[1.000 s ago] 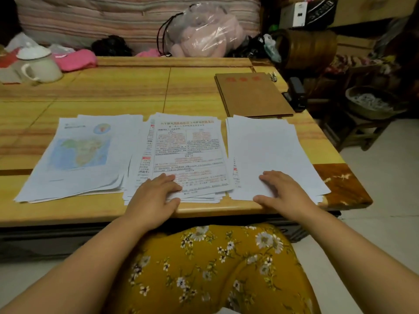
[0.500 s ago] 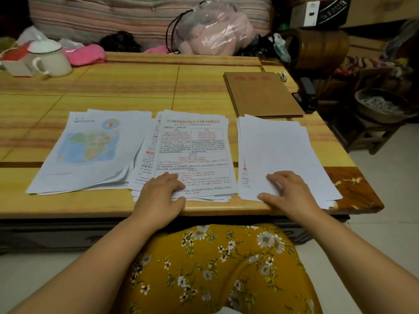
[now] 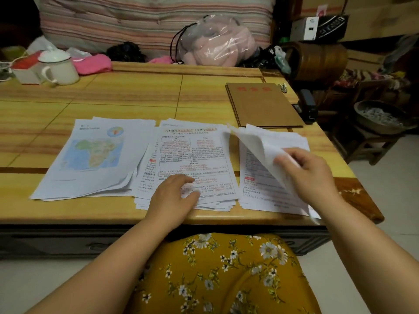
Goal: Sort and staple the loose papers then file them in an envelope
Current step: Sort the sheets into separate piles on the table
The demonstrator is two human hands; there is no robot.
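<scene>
The sorting step looks to be in hand, with nothing stapled or filed yet. Three loose stacks of white printed paper lie side by side along the near edge of the yellow wood-grain worktop [image 3: 136, 91]: a left stack topped by a map sheet [image 3: 90, 155], a middle stack of red-and-black printed text pages [image 3: 192, 155], and a right stack of printed pages [image 3: 256, 177]. The right hand [image 3: 310, 175] pinches the top white sheet [image 3: 254, 150] of the right stack between thumb and fingers and has it peeled up and curling toward the middle, so the printed page beneath shows. The left hand [image 3: 174, 196] lies flat, fingers relaxed and slightly spread, on the near part of the middle stack, holding nothing. The brown card envelope with red characters [image 3: 263, 105] lies flat on the far right of the worktop, just beyond the right stack, and a dark stapler [image 3: 306, 105] sits at the edge beside it; both are untouched. The next move probably calls for reading the lifted sheet, deciding which stack it belongs to, and laying it there squarely, while the left hand steadies the middle stack against sliding off the near edge.
</scene>
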